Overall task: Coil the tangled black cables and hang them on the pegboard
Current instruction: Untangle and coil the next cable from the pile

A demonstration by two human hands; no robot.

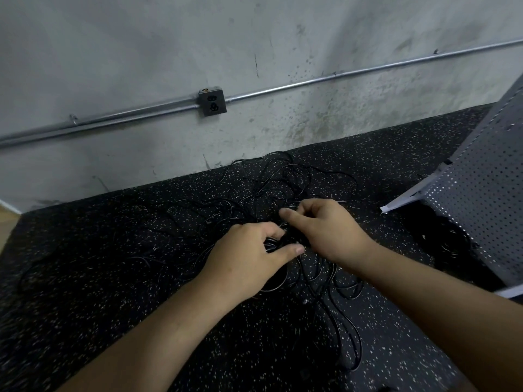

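The left hand (249, 251) curls round a bunch of tangled thin black cables (291, 239), and the right hand (319, 226) pinches strands just beside it. Loose loops spread around both hands across the black speckled rubber floor (113, 250), reaching the far grey concrete wall (169, 52). Open floor lies to the left. The grey perforated metal pegboard (481, 193) leans near on the right.
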